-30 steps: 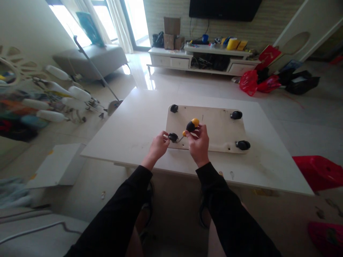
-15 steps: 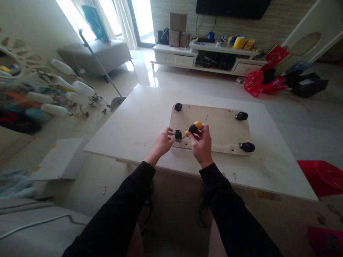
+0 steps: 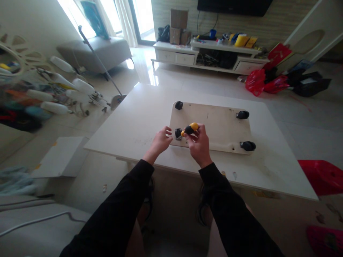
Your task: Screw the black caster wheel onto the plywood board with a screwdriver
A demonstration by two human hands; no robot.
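Note:
A pale wooden board [image 3: 222,125] lies on the white table [image 3: 128,125], with black caster wheels at its corners. In my right hand [image 3: 199,144] is a screwdriver [image 3: 190,129] with a yellow and black handle, tilted down to the left. Its tip is by the near-left caster [image 3: 178,133]; the exact contact point is too small to make out. My left hand [image 3: 160,140] hovers just left of that caster, fingers apart and holding nothing. The other casters are the far-left one [image 3: 179,105], the far-right one [image 3: 242,114] and the near-right one [image 3: 248,146].
A red stool [image 3: 321,176] stands off the table's right end. On the floor to the left is a white box [image 3: 57,157]. Across the room, a low white cabinet [image 3: 174,57] holds boxes and loose items, with red plastic bags [image 3: 255,82] beside it.
My right hand has shifted slightly left with the screwdriver, bringing its handle closer to the near-left caster. My left hand has moved slightly left. The view has shifted a little.

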